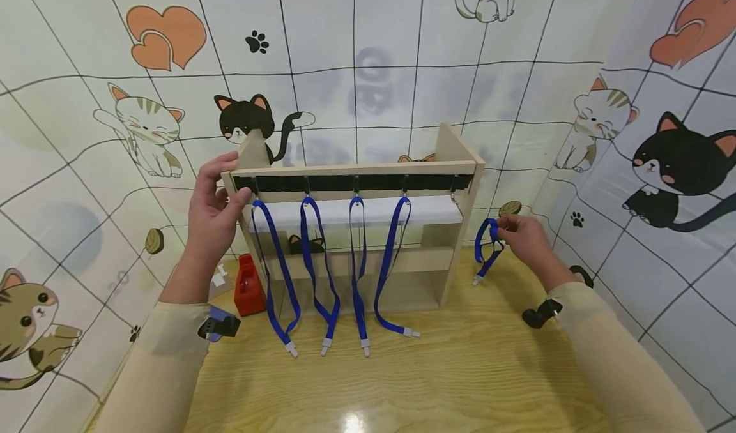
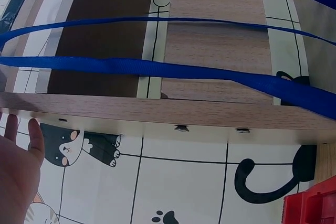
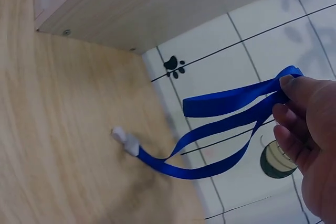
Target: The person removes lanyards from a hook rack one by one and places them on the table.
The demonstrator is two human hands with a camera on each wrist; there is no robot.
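Observation:
A small wooden shelf (image 1: 351, 264) stands on the table, with a black strip (image 1: 333, 182) of hooks across its top front. Several blue lanyards (image 1: 282, 260) hang from those hooks, their white clips (image 1: 327, 343) dangling low at the front. My left hand (image 1: 215, 200) grips the shelf's upper left corner, thumb on the front edge and fingers along the outer side. To the right of the shelf, my right hand (image 1: 524, 234) pinches another blue lanyard (image 3: 226, 103) between thumb and fingers. This lanyard is looped over, and its white clip (image 3: 126, 140) hangs down over the table.
A red tape dispenser (image 1: 249, 286) stands by the shelf's left side. Under the strip juts a white panel (image 1: 368, 210). The rightmost hook (image 1: 453, 195) carries no lanyard. A cat-printed, gridded cloth (image 1: 368, 75) encloses the wooden table (image 1: 368, 388) at the back and sides.

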